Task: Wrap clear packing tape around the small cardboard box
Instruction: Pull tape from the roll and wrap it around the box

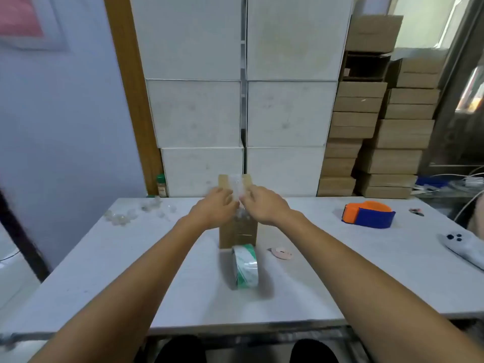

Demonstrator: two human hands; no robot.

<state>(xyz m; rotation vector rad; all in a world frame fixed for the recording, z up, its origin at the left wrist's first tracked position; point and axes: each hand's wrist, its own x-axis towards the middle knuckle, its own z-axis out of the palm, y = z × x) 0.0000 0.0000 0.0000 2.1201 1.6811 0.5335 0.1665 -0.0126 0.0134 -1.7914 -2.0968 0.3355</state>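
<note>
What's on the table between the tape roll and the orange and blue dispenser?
A small pink round object lies just right of the tape roll; beyond it the table is bare up to the dispenser, seen in the head view.

The small cardboard box (237, 231) is plain brown, long and narrow, lying on the pale bench (131, 271) with its length running away from the viewer. A strip of clear packing tape (237, 188) runs along the middle of its top face, glossy and crinkled toward the far end. The tape roll (246, 265) stands on edge on the bench, touching the box's near end; its core shows green and white print beneath the clear layers
</note>
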